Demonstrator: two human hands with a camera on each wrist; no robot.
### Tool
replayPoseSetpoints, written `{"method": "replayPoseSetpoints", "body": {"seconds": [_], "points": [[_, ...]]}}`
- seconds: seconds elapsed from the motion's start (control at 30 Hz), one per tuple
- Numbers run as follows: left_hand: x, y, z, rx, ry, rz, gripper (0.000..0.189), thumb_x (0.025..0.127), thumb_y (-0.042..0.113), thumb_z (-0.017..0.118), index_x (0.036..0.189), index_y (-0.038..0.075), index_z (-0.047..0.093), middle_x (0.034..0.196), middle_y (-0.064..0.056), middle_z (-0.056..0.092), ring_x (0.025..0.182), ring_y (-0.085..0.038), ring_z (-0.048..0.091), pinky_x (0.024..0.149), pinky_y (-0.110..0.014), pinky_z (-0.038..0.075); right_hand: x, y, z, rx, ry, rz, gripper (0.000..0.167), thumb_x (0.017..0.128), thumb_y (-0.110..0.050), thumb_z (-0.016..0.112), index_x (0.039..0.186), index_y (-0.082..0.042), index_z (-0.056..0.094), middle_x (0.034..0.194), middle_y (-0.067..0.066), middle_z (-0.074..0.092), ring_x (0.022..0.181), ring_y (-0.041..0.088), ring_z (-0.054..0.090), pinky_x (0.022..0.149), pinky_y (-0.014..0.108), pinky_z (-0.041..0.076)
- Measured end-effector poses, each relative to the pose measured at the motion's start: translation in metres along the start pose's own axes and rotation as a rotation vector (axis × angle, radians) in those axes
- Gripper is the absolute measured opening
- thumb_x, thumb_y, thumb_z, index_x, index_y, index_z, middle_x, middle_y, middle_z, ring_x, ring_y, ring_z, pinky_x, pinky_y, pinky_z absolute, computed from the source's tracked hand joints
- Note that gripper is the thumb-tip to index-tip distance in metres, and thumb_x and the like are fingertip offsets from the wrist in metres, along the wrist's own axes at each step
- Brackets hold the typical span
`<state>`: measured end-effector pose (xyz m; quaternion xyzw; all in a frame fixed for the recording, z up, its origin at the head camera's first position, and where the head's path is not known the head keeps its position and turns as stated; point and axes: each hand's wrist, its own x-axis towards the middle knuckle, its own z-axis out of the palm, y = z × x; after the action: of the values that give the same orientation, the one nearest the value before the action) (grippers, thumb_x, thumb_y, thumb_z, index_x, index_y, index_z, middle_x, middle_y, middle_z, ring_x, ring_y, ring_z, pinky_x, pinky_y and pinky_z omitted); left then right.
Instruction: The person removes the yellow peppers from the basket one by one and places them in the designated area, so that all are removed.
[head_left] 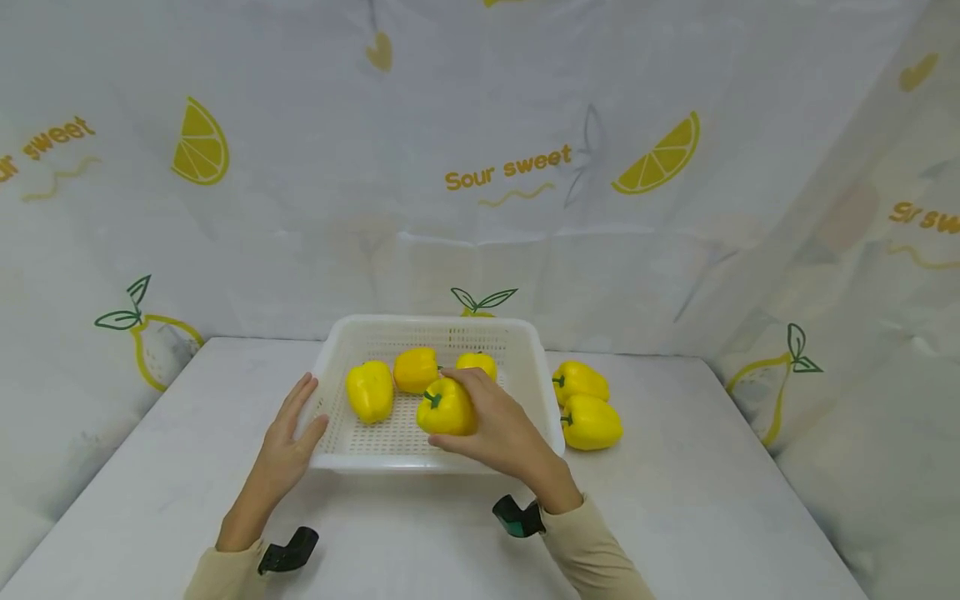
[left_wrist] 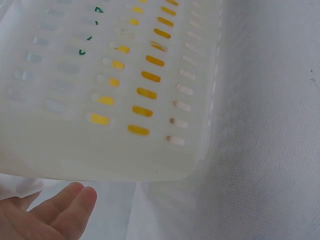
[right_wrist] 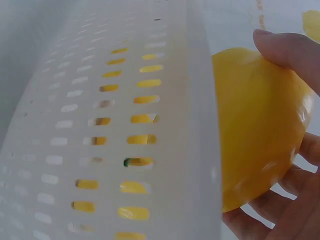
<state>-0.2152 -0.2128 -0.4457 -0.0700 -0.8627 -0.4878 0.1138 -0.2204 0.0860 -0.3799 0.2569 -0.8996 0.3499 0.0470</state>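
Observation:
A yellow bell pepper (head_left: 446, 407) with a green stem is gripped by my right hand (head_left: 497, 423) above the front part of a white perforated basket (head_left: 420, 463). In the right wrist view, thumb and fingers curve round the pepper (right_wrist: 260, 130), which shows beyond the basket's rim. My left hand (head_left: 285, 442) is at the basket's left side with fingers extended; whether it touches the rim I cannot tell. Inside the basket lie a left pepper (head_left: 370, 392), a middle pepper (head_left: 416, 370) and a right pepper (head_left: 477, 363), the last partly hidden behind my right hand.
Just right of the basket, two more yellow peppers lie on the white table (head_left: 697, 467): a rear pepper (head_left: 581, 381) and a front pepper (head_left: 592, 422). A white curtain (head_left: 315, 250) with lemon prints hangs behind the table and along its sides.

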Motion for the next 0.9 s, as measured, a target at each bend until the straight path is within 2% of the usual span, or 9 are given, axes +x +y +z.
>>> {"method": "replayPoseSetpoints", "body": {"seconds": [0.27,0.57,0.73,0.9], "points": [[0.0,0.0,0.001,0.015,0.002,-0.011,0.061,0.1,0.013,0.051,0.153,-0.004,0.026,0.165,-0.023,0.013,0.15,-0.049,0.013,0.117,-0.069,0.016,-0.016,0.01,-0.012,0.04,0.073,0.016,0.077,0.077,-0.031,0.085,0.142,-0.014,0.048,0.136,0.001,0.055,0.116,0.017,0.058,0.103,0.041,0.053],[-0.001,0.0,0.001,0.004,0.006,-0.006,0.061,0.1,0.011,0.051,0.153,-0.005,0.027,0.164,-0.024,0.014,0.15,-0.05,0.013,0.117,-0.07,0.016,-0.036,0.022,-0.025,0.126,0.101,0.026,0.08,0.075,-0.029,0.086,0.143,-0.015,0.047,0.141,0.005,0.054,0.131,0.022,0.052,0.111,0.048,0.045],[-0.001,0.0,0.001,0.008,0.011,-0.001,0.061,0.1,0.012,0.052,0.153,-0.003,0.027,0.165,-0.023,0.015,0.15,-0.049,0.014,0.116,-0.07,0.017,-0.044,0.027,-0.037,0.117,0.133,0.014,0.081,0.075,-0.027,0.087,0.143,-0.013,0.046,0.142,0.007,0.054,0.13,0.025,0.053,0.11,0.053,0.045],[0.0,-0.001,0.002,0.01,0.008,-0.005,0.061,0.1,0.011,0.051,0.154,-0.002,0.027,0.165,-0.022,0.014,0.15,-0.049,0.014,0.116,-0.07,0.017,-0.051,0.035,-0.046,0.074,0.167,0.025,0.082,0.073,-0.025,0.089,0.143,-0.016,0.047,0.139,0.005,0.056,0.123,0.022,0.055,0.107,0.051,0.048]]}}
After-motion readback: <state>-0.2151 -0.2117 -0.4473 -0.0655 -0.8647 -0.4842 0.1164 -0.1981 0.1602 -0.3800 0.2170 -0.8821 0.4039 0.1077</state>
